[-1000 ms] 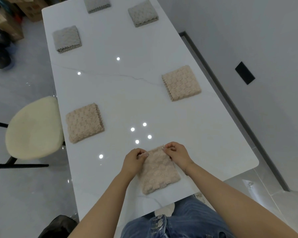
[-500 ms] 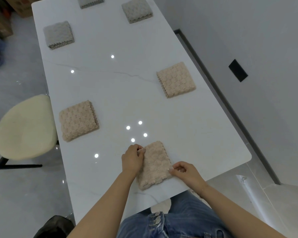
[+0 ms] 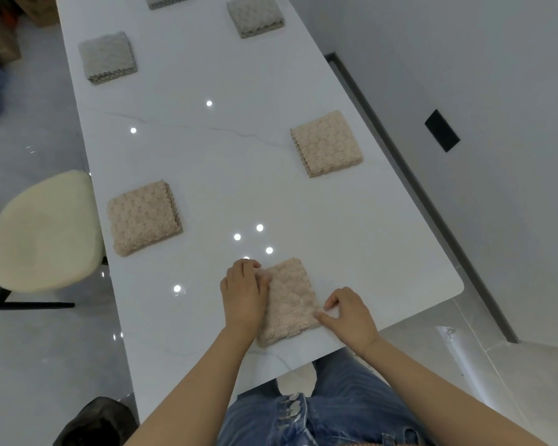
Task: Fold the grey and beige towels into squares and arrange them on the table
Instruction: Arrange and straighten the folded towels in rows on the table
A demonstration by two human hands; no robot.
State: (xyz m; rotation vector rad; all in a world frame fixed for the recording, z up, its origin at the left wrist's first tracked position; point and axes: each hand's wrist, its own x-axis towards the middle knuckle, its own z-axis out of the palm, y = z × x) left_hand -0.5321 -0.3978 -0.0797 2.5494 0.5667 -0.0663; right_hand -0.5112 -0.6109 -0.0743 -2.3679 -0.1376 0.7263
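A folded beige towel (image 3: 287, 300) lies near the front edge of the white table (image 3: 213, 156). My left hand (image 3: 244, 292) grips its left edge with curled fingers. My right hand (image 3: 347, 313) pinches the towel's lower right corner between thumb and forefinger. Two more beige squares lie folded, one at the left (image 3: 142, 217) and one at the right (image 3: 326, 143). Three grey folded squares sit at the far end: one on the left (image 3: 107, 56), one on the right (image 3: 255, 16), and one cut off by the top edge (image 3: 168, 0).
A cream padded stool (image 3: 42, 230) stands against the table's left side. A wall with a dark outlet plate (image 3: 442, 130) runs along the right. Boxes and dark items sit on the floor at the far left. My jeans show below the table edge.
My right hand slid from the towel's top edge down its right side to the lower right corner. My left hand stayed on the left edge. The camera view shifted slightly.
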